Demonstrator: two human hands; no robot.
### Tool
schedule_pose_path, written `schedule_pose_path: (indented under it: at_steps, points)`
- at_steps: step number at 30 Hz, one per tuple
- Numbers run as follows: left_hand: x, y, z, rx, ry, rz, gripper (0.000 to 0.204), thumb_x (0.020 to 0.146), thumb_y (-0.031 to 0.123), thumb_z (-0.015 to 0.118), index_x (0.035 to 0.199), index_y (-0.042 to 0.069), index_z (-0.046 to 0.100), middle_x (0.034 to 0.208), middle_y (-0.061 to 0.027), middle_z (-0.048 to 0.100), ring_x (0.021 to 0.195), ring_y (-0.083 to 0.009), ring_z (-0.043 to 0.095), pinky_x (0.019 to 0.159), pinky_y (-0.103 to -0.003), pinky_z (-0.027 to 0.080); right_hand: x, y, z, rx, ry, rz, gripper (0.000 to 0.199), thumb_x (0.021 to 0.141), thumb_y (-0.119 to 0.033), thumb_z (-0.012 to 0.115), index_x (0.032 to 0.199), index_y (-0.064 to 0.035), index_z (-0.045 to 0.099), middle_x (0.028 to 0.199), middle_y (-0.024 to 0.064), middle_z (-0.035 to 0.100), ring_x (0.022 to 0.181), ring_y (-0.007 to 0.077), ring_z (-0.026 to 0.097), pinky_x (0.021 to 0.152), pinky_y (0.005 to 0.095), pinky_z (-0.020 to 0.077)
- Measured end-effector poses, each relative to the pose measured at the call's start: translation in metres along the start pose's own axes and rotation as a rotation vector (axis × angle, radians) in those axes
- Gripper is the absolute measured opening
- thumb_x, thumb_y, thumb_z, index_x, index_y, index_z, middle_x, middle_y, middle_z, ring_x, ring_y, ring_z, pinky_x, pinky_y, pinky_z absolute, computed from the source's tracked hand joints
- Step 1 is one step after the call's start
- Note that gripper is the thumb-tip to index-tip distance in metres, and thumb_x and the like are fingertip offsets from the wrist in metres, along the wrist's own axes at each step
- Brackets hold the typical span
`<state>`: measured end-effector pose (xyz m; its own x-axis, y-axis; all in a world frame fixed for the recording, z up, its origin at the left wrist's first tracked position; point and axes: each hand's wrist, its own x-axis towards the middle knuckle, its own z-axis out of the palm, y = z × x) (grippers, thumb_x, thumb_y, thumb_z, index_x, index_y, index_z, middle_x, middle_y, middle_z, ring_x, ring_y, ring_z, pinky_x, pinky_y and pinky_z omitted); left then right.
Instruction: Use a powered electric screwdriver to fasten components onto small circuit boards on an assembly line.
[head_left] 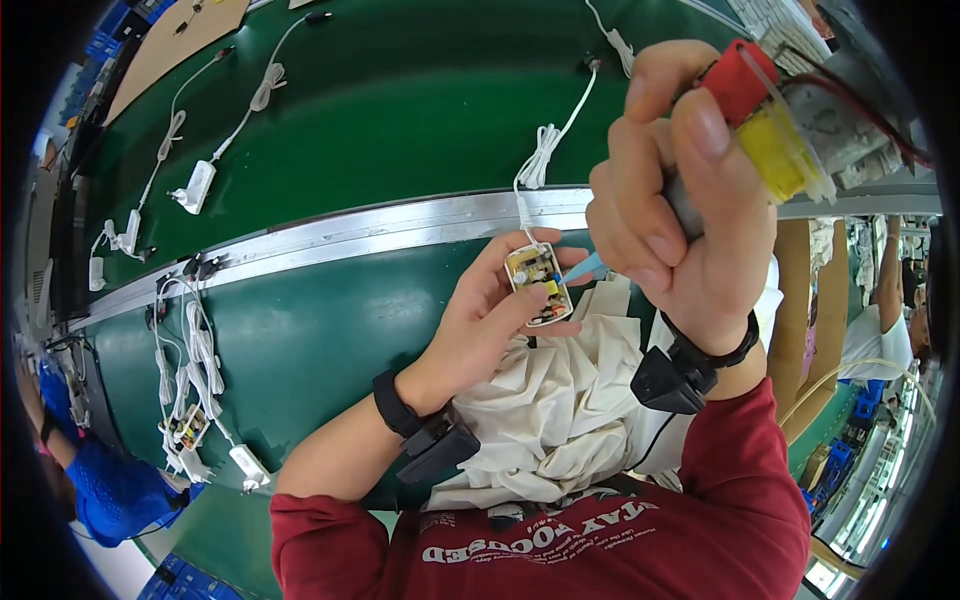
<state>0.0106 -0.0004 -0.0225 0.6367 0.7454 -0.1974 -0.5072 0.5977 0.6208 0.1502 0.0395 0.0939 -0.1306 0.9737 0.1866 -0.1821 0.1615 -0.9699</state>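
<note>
In my left hand (475, 325) lies an opened white power adapter (530, 265), its circuit board facing up with yellow, orange and blue parts showing. The thumb rests on the board's edge and the fingers curl behind the case. My right hand (690, 200) is wrapped round a dispenser (770, 150) with a grey body and red and yellow parts. Its tapered blue nozzle (586, 268) points down at the board, close to the yellow part; whether it touches I cannot tell. A bundled white cable (541, 155) runs from the adapter's top across the metal rail.
Beyond the metal rail (400, 220), a green surface (400, 110) carries white adapters (197, 187) with tied cables. More corded adapters (190, 390) lie in a heap at left on the near green table. Crumpled white cloth (560, 400) covers my lap. Other people (110, 480) are at both sides.
</note>
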Motion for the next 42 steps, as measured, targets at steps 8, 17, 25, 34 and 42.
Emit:
schedule_pose_path:
  at_steps: [8, 17, 25, 34, 42]
  points:
    - [0.028, 0.047, 0.014, 0.265, 0.039, 0.276, 0.038, 0.088, 0.001, 0.046, 0.125, 0.007, 0.041, 0.115, -0.0111, 0.053, 0.102, -0.0198, 0.056, 0.080, -0.036, 0.054, -0.009, -0.031, 0.023, 0.012, 0.025, 0.047, 0.028, 0.096, -0.033, 0.041, 0.099, -0.0055, 0.041, 0.045, -0.0036, 0.030, 0.033, 0.0044, 0.025, 0.034, 0.0208, 0.0212]
    - [0.072, 0.082, -0.013, 2.045, 0.420, 0.504, 0.025, 0.077, 0.015, 0.061, 0.092, -0.001, 0.049, 0.092, -0.0175, 0.054, 0.083, -0.0308, 0.058, 0.070, -0.033, 0.051, -0.018, -0.039, 0.040, 0.144, -0.002, 0.021, 0.020, 0.094, -0.023, 0.048, 0.094, -0.0026, 0.045, 0.049, -0.0029, 0.034, 0.038, 0.0037, 0.029, 0.035, 0.0196, 0.0241]
    - [-0.048, 0.198, -0.090, 2.685, 1.068, 0.402, 0.020, 0.073, 0.015, 0.066, 0.084, 0.004, 0.054, 0.084, -0.0115, 0.059, 0.074, -0.0249, 0.060, 0.062, -0.031, 0.053, -0.014, -0.041, 0.032, 0.043, 0.019, 0.009, 0.021, 0.095, -0.027, 0.045, 0.094, -0.0055, 0.043, 0.047, -0.0042, 0.030, 0.034, 0.0031, 0.025, 0.033, 0.0201, 0.0209]
    - [-0.030, 0.155, -0.032, 0.792, 0.562, 0.158, 0.029, 0.091, 0.023, 0.051, 0.110, 0.001, 0.054, 0.088, -0.0076, 0.063, 0.086, -0.0201, 0.065, 0.062, -0.027, 0.051, -0.016, -0.044, 0.026, 0.103, 0.032, 0.035, 0.018, 0.093, -0.021, 0.049, 0.091, -0.0037, 0.046, 0.049, -0.0037, 0.036, 0.038, 0.0031, 0.029, 0.035, 0.0199, 0.0243]
    - [-0.012, 0.007, 0.027, -0.040, 0.130, -0.009, 0.032, 0.095, 0.012, 0.043, 0.126, 0.006, 0.038, 0.119, -0.0108, 0.052, 0.112, -0.0203, 0.054, 0.073, -0.029, 0.055, 0.004, -0.026, 0.008, 0.060, 0.086, 0.014, 0.020, 0.093, -0.024, 0.048, 0.093, -0.0035, 0.047, 0.048, -0.0032, 0.035, 0.036, 0.0036, 0.028, 0.034, 0.0203, 0.0231]
